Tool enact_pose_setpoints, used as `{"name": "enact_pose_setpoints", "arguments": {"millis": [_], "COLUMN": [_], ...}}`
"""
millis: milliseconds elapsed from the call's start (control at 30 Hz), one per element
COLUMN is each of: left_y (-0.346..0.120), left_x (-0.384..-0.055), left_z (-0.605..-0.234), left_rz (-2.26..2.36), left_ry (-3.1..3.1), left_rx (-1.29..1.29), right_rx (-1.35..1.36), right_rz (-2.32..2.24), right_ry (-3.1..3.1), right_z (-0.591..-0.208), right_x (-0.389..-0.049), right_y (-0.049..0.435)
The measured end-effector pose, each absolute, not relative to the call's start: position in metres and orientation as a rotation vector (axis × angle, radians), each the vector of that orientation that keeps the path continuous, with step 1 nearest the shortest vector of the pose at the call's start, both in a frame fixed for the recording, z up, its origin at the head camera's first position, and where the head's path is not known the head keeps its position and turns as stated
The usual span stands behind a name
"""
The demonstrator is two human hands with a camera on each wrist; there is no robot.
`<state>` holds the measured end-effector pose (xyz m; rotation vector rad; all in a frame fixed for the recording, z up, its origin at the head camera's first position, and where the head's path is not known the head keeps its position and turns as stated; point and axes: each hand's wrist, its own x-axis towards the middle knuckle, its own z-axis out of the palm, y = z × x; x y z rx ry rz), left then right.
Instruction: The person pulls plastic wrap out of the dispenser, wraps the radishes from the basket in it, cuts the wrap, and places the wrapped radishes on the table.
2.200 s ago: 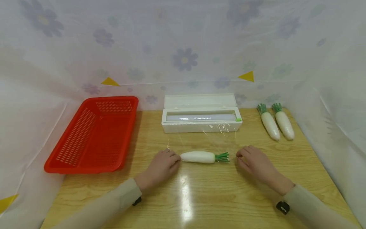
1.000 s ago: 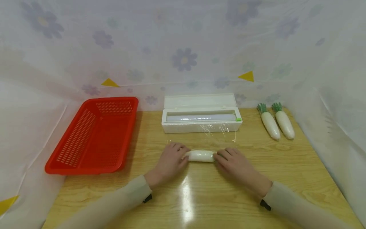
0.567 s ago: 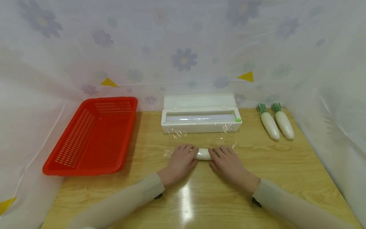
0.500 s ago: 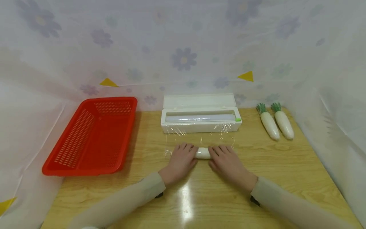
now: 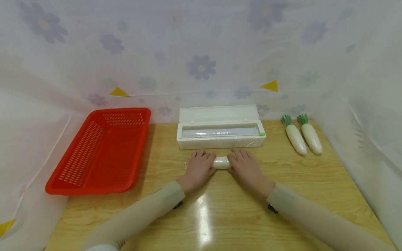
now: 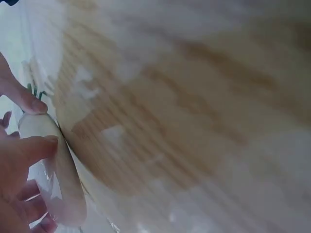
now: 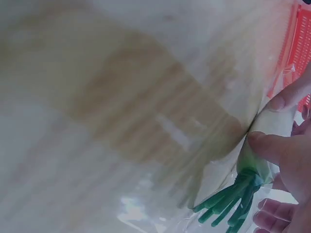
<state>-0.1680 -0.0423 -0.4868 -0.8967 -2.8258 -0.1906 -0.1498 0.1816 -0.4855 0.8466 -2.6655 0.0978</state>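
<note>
A white radish [image 5: 221, 162] with green leaf stubs [image 7: 235, 204] lies crosswise on the table, close in front of the white cling film box [image 5: 201, 143]. Glossy clear film covers it, with creases at its ends. My left hand [image 5: 199, 167] grips the tapered end, thumb on the near side and fingers over the far side. Near the leafy end my right hand [image 5: 247, 170] holds it the same way. Both thumbs press on the radish's near side in the wrist views. From the head, the hands hide both ends of it.
The box's lid stands up, and a film roll [image 5: 220, 132] lies inside. A red plastic basket [image 5: 142, 153] is on the left of the wooden table [image 5: 238, 223]. Two more white radishes [image 5: 296, 139] lie at the back right. A flowered white sheet [image 5: 201, 42] hangs behind.
Both hands have come inward from beyond the radish's ends and gripped it. Together they have moved it away from me, up to the box; the film stretch between them has shortened.
</note>
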Motion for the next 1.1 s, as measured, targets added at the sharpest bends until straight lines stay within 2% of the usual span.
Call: {"name": "enact_pose_setpoints", "arguments": {"millis": [267, 1100], "left_y": [-0.044, -0.05], "left_x": [-0.173, -0.189], "left_z": [-0.484, -0.476], "left_rz": [-0.077, -0.301], "left_ry": [-2.78, -2.854], "left_rx": [-0.911, -0.883], "right_rx": [0.839, 0.839], "right_rz": [0.079, 0.211], "right_ry": [-2.677, -2.61], "right_z": [-0.484, -0.48], "right_x": [-0.156, -0.167], "right_y": [0.183, 0.19]}}
